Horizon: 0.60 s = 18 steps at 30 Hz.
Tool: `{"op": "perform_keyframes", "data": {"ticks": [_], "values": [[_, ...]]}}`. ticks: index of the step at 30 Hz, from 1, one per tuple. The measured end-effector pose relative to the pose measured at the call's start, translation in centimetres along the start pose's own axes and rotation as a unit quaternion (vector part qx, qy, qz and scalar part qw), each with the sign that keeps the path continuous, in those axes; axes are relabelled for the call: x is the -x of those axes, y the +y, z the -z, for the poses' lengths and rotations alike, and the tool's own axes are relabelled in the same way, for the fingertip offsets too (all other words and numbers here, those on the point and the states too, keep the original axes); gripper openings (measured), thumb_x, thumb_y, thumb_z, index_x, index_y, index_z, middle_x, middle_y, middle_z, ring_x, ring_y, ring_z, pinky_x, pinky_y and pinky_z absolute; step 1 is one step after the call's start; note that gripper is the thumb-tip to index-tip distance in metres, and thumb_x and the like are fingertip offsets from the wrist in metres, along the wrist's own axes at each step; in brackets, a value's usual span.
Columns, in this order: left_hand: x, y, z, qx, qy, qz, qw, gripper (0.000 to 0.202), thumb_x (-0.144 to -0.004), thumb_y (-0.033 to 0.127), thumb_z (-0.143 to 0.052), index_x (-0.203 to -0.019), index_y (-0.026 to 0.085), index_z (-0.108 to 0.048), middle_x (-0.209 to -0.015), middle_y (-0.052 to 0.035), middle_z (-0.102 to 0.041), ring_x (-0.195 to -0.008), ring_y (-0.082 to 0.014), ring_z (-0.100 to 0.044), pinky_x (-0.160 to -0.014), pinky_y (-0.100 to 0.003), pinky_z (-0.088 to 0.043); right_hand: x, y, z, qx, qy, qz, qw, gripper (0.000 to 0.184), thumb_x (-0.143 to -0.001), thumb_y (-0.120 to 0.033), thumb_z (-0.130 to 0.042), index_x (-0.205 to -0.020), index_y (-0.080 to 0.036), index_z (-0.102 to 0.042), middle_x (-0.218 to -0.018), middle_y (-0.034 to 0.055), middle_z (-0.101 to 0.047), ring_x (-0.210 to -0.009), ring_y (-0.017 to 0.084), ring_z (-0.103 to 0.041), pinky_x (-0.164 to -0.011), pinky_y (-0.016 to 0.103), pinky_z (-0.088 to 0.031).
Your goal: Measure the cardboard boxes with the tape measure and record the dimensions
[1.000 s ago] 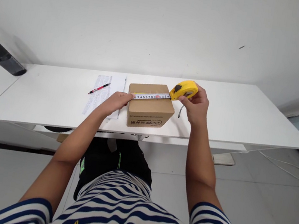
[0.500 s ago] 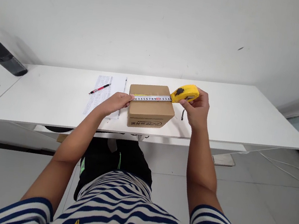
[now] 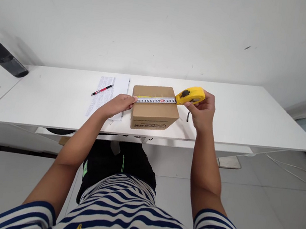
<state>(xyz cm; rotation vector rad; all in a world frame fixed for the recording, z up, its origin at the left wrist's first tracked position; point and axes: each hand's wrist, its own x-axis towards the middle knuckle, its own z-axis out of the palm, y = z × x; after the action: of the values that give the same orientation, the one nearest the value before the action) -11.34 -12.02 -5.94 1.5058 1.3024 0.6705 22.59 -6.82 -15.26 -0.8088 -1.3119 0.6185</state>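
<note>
A brown cardboard box [image 3: 156,111] with dark print on its near side sits on the white table [image 3: 234,115]. Across its top runs the white blade of a yellow tape measure [image 3: 190,95], numbers facing up. My left hand [image 3: 121,105] pinches the blade's free end at the box's left edge. At the right edge my right hand [image 3: 203,110] is closed round the yellow case, which hangs just past the box. A short dark wrist strap [image 3: 188,117] dangles below the case. The end hook is hidden under my left fingers.
Left of the box lie printed paper sheets [image 3: 105,83] with a red and black pen [image 3: 102,90] on top. A dark cylindrical bottle [image 3: 4,55] is at the far left. Behind the table rises a white wall [image 3: 155,26]. A cable [image 3: 292,169] lies on the floor at right.
The tape case in my right hand has shifted very slightly to the right. My left hand holds the blade end in the same place, and the box has not visibly moved.
</note>
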Motion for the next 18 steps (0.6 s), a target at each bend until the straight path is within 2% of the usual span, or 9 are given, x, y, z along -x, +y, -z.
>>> {"op": "perform_keyframes", "data": {"ticks": [7,13,18], "values": [[-0.01,0.05,-0.18,-0.001,0.006,0.001,1.0,0.049,-0.101,0.049,-0.058,-0.063,0.021,-0.046,-0.061,0.0022,-0.039,-0.057,-0.01,-0.032,-0.061,-0.03,-0.023,-0.37,0.29,0.63,0.033,-0.001,-0.007,0.999,0.081,-0.062,-0.065,-0.096,-0.127,-0.032,-0.061,-0.125,0.0031,-0.071,-0.111,0.023,-0.074,-0.096,0.044,-0.067],[-0.14,-0.29,-0.18,0.004,0.012,0.006,1.0,0.048,-0.102,0.049,-0.056,-0.064,0.02,-0.046,-0.064,0.0025,-0.038,-0.058,-0.0097,-0.031,-0.06,-0.028,-0.024,-0.2,0.31,0.66,0.04,-0.014,0.005,0.999,0.081,-0.063,-0.066,-0.095,-0.129,-0.034,-0.06,-0.131,0.003,-0.069,-0.115,0.023,-0.073,-0.098,0.044,-0.065],[-0.01,-0.05,-0.23,-0.002,0.0,-0.005,1.0,0.048,-0.103,0.047,-0.053,-0.065,0.02,-0.045,-0.063,0.0032,-0.036,-0.057,-0.0094,-0.03,-0.059,-0.028,-0.024,-0.1,0.81,0.97,0.046,-0.024,0.018,0.998,0.08,-0.067,-0.065,-0.093,-0.132,-0.035,-0.057,-0.129,0.0031,-0.068,-0.114,0.024,-0.073,-0.097,0.045,-0.065]]}}
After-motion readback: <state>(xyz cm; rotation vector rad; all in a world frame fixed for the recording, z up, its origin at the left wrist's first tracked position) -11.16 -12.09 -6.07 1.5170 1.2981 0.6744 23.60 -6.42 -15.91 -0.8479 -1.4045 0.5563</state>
